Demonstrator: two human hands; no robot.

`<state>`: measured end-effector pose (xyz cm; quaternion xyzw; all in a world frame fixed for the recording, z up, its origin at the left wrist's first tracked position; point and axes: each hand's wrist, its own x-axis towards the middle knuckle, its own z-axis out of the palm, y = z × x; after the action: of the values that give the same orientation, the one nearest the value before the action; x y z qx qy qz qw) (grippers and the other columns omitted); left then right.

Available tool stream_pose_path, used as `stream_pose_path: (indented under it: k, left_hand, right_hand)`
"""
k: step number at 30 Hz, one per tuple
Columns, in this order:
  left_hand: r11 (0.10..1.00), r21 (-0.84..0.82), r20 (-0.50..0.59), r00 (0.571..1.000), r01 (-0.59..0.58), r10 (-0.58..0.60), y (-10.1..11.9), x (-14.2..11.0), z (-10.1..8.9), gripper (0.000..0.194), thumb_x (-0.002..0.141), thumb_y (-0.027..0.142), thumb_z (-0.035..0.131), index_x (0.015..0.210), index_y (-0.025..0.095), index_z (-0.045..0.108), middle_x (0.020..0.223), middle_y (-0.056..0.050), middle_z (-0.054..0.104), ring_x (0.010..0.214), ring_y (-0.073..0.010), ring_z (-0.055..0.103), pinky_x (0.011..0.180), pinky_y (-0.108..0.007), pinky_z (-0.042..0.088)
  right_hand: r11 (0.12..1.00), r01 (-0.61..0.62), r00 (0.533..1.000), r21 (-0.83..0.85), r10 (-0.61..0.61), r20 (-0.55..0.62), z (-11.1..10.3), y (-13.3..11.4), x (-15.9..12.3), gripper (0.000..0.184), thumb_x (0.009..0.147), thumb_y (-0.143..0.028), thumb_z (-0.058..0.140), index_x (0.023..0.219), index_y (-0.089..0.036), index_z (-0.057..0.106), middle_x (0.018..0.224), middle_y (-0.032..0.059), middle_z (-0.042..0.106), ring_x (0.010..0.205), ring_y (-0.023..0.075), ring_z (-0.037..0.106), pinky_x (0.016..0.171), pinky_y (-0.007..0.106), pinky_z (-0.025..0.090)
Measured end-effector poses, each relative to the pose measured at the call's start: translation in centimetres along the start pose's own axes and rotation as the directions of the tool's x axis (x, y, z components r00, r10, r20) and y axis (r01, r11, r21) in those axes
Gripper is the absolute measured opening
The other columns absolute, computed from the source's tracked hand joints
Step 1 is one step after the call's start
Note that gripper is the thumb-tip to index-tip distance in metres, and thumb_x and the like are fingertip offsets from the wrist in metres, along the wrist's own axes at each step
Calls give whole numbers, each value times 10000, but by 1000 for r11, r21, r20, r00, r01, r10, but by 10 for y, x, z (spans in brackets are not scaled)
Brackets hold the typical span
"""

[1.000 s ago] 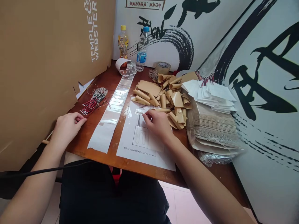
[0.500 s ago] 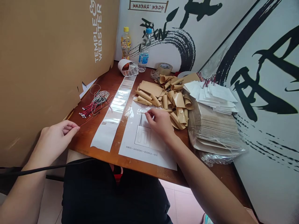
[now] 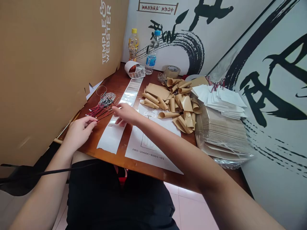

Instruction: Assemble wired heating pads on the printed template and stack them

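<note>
While the left hand (image 3: 80, 131) curls just below a red-and-black wire bundle (image 3: 102, 107), its fingers close together, the right hand (image 3: 126, 114) sits beside the bundle, fingertips narrowly pinched above a label strip (image 3: 111, 139). Whether either hand holds a wire is too fine to tell.

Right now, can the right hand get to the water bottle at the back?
Probably yes: the right hand is over the label strip, and only the label roll sits beside the way to the water bottle, though it's a long stretch.
</note>
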<state>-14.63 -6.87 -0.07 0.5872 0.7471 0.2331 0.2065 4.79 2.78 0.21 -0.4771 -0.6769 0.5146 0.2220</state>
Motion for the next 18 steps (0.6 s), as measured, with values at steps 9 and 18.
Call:
stream_pose_path:
  k: [9,18]
  left_hand:
    - [966,153,-74,972,-209,222,6,19,-5,405,916,465,470,1080,234,760,1066,-67,748,856,-230,677,847,-347,501]
    - [835,398,-1,910,-381,416,22,84,15,343,930,370,591,1242,279,701,1225,-113,703,1176,-367,572,942,-459,409]
  right_hand:
    - [981,28,999,192,-19,-49,-11,0,33,257,979,-128,611,729,-181,580,664,-3,667,452,85,579,414,208,509]
    - [918,361,927,164,-334,-173,-22,-35,15,253,989,-141,608,745,-209,601,692,-24,646,585,87,625,505,180,508]
